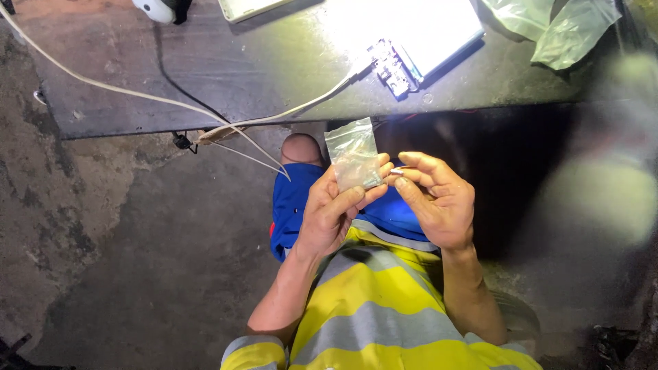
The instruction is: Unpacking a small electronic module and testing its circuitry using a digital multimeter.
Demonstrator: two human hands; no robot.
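**Small clear bag held up below the table edge**

The left hand grips a small clear plastic zip bag at the centre of the view, thumb on the near face and fingers curled behind, so the bag stands upright above the knuckles. Something small and pale lies at the bottom of the bag; what it is cannot be told.

The right hand sits just beside it at 3 o'clock, its thumb and forefinger pinched together on a tiny silvery piece that almost touches the bag's lower right corner. The other fingers are loosely curled.

Both hands hover over the person's lap, above blue shorts and a yellow shirt with grey stripes at 6 o'clock.

At 12 o'clock runs the dark, worn table top. On it, toward 1 o'clock, lies a brightly lit white flat board with a small blue-and-white part at its near edge. A crumpled pale green plastic bag rests at 2 o'clock. A white cable crosses the table from 10 o'clock and hangs off its near edge, beside a thin black cable. The rough concrete floor fills the 8 o'clock side.
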